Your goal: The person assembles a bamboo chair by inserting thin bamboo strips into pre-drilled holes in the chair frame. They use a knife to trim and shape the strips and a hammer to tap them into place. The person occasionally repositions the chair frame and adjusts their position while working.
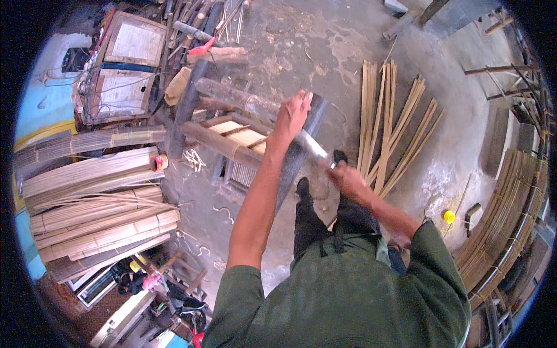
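Note:
My right hand (pixel 348 178) is wrapped round the handle of a broad-bladed knife (pixel 313 145). Its shiny blade slants up and left, its tip close below my left wrist. My left hand (pixel 295 116) is closed beside the upper end of a dark, smooth beam (pixel 316 116); what its fingers grip, if anything, is hidden. The beam stands against a low frame of thick bamboo poles (pixel 232 142), just left of my left forearm. Inside that frame lie pale split pieces (pixel 241 132).
Long bamboo strips (pixel 386 122) fan over the concrete floor to the right. Stacked slat bundles (pixel 104 214) lie at left, with an orange tape roll (pixel 158 163) by them. Rolled slats (pixel 505 220) and a yellow cup-like thing (pixel 448 217) are at right. Poles (pixel 194 23) pile at the back.

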`<state>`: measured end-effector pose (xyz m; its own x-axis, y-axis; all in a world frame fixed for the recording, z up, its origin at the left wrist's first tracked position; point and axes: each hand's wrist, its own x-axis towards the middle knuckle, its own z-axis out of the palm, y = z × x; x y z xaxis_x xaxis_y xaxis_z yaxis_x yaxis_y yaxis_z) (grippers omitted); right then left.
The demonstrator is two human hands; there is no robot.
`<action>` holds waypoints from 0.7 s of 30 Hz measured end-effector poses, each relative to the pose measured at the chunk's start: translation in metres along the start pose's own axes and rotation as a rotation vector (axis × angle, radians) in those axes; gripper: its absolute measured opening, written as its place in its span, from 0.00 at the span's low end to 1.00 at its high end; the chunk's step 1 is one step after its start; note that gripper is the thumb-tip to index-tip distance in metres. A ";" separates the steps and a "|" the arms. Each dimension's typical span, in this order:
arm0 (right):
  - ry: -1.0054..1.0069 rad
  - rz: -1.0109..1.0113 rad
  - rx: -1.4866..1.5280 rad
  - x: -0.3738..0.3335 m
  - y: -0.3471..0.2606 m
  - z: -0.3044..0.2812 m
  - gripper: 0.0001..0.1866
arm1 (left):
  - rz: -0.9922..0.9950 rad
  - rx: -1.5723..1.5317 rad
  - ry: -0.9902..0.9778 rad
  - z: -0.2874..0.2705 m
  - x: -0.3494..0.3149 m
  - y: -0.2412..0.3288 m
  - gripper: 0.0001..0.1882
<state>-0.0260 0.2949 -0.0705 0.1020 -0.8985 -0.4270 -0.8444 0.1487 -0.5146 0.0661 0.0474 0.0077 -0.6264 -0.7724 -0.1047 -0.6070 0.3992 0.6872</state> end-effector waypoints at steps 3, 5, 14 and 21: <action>-0.058 -0.036 -0.132 0.002 0.024 -0.013 0.26 | 0.102 0.073 0.033 0.004 -0.001 0.001 0.18; 0.030 0.266 -0.077 0.012 0.062 0.005 0.27 | 0.126 -0.048 0.180 -0.003 -0.016 0.009 0.16; -0.153 0.074 0.037 -0.027 0.033 -0.040 0.25 | -0.307 -0.684 0.708 -0.024 -0.044 0.009 0.18; 0.342 0.347 0.311 0.023 0.092 -0.087 0.25 | -0.515 -0.720 0.812 -0.026 -0.101 -0.003 0.19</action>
<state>-0.1469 0.2523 -0.0628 -0.3725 -0.8503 -0.3719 -0.5988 0.5264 -0.6037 0.1436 0.1112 0.0345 0.2579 -0.9494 -0.1791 -0.1204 -0.2155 0.9691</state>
